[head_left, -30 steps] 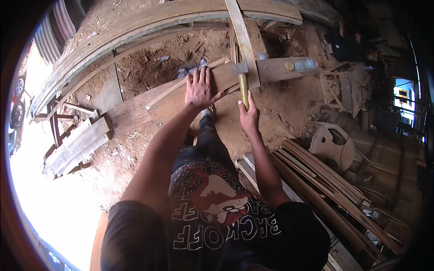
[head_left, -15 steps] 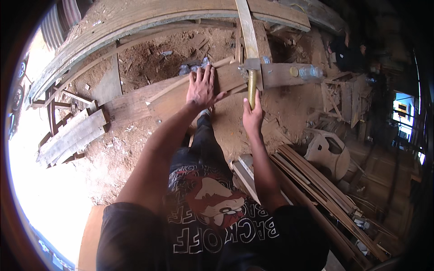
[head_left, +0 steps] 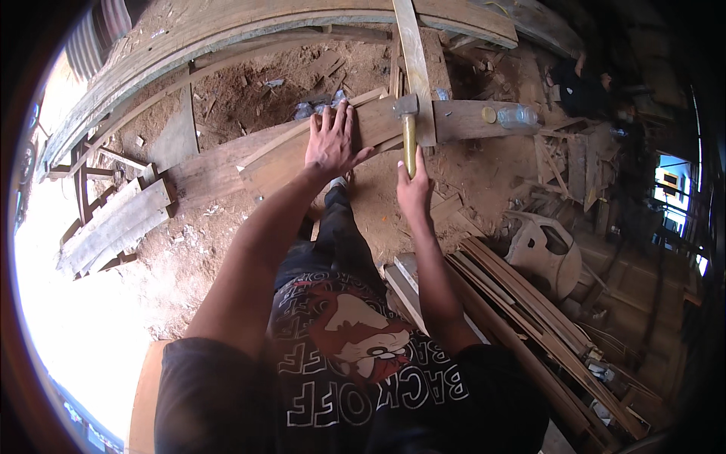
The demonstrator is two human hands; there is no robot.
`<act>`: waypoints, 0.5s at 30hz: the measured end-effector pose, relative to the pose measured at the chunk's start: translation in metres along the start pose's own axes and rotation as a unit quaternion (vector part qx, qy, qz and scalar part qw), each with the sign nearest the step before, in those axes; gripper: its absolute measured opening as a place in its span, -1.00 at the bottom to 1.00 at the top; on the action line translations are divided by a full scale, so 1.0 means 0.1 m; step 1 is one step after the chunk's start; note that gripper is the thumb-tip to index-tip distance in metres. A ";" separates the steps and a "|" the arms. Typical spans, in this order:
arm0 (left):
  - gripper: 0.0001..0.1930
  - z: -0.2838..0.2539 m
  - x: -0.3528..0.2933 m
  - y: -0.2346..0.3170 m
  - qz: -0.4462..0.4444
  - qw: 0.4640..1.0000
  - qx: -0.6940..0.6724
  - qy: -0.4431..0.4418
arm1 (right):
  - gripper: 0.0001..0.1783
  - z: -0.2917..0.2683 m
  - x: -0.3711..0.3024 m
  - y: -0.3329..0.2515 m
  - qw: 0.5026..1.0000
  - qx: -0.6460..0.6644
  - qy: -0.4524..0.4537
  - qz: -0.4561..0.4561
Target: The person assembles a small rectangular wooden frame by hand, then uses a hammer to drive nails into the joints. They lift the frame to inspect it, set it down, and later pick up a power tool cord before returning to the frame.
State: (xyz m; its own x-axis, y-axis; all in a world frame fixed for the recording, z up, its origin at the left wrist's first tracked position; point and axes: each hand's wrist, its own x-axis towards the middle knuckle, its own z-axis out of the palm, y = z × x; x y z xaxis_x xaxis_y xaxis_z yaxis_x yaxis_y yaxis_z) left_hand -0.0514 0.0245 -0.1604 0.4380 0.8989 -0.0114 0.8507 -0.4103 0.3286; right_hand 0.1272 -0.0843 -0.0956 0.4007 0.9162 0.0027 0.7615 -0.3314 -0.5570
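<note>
Across the upper middle of the frame, a flat brown wooden plank (head_left: 280,166) slants upward to the right, lying over a longer reddish-brown board (head_left: 208,178). On the plank, the left hand (head_left: 330,144) is open, palm down, fingers spread and touching the wood, the thumb reaching to the right. Just right of it, the right hand (head_left: 414,188) has its fingers closed around a hammer with a grey metal head and a yellow handle (head_left: 409,136); whether the head touches wood, I cannot tell. A long pale wooden strip (head_left: 413,57) stands beside the head. For good hammer work, I would keep the left thumb well clear, press the plank firmly, and let the head land flat.
</note>
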 end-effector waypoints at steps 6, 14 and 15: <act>0.13 0.02 0.01 -0.03 0.010 1.000 -0.006 0.009 | -0.30 -0.44 -0.03 -0.12 0.988 0.093 0.119 -0.012; 0.12 0.03 -0.03 -0.02 0.015 0.999 -0.011 0.038 | -0.31 -0.03 0.07 -0.14 0.995 -0.037 -0.060 0.074; 0.12 0.03 -0.03 0.00 0.015 1.000 -0.009 0.013 | -0.30 -0.10 0.11 -0.14 0.997 -0.011 -0.038 0.061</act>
State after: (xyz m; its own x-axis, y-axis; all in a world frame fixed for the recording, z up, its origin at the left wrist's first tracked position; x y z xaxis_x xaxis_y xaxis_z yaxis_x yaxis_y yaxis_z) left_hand -0.0524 0.0213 -0.1630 0.4564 0.8895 0.0226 0.8317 -0.4355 0.3444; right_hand 0.1261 -0.0717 -0.0792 0.4518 0.8830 -0.1272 0.7210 -0.4453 -0.5309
